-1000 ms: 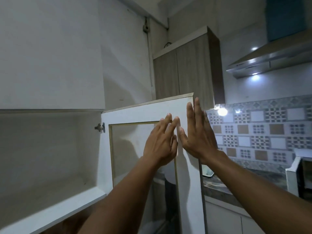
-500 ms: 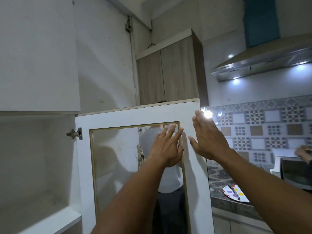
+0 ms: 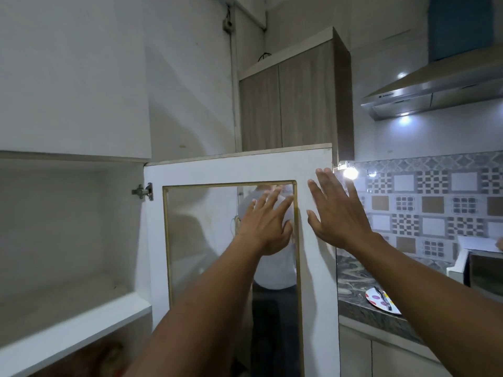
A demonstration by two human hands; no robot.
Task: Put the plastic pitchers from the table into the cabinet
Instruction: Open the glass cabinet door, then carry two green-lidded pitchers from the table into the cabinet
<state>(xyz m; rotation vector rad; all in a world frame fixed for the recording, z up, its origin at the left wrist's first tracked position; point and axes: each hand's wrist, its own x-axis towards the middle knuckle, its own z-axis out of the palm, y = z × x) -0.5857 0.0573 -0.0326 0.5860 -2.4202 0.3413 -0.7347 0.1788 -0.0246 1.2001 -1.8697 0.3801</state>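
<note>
The white wall cabinet (image 3: 68, 317) stands open at the left, and its upper shelf looks bare. Its glass-paned door (image 3: 239, 170) hangs swung out in front of me. My left hand (image 3: 265, 227) is flat with spread fingers against the glass near the pane's right edge. My right hand (image 3: 337, 210) is open with fingers apart, at the door's white frame by its free edge. Neither hand holds anything. No plastic pitcher shows in this view.
A wooden wall cabinet (image 3: 294, 104) hangs behind the door. A range hood (image 3: 435, 91) and patterned tiles (image 3: 435, 202) are at right, above a marble counter (image 3: 362, 284) with a spotted plate (image 3: 381, 297). A person in a white shirt (image 3: 275, 270) shows through the glass.
The door has swung further out and now faces me more squarely. Both hands stayed on it, and my right hand slid toward its outer edge. My view turned right.
</note>
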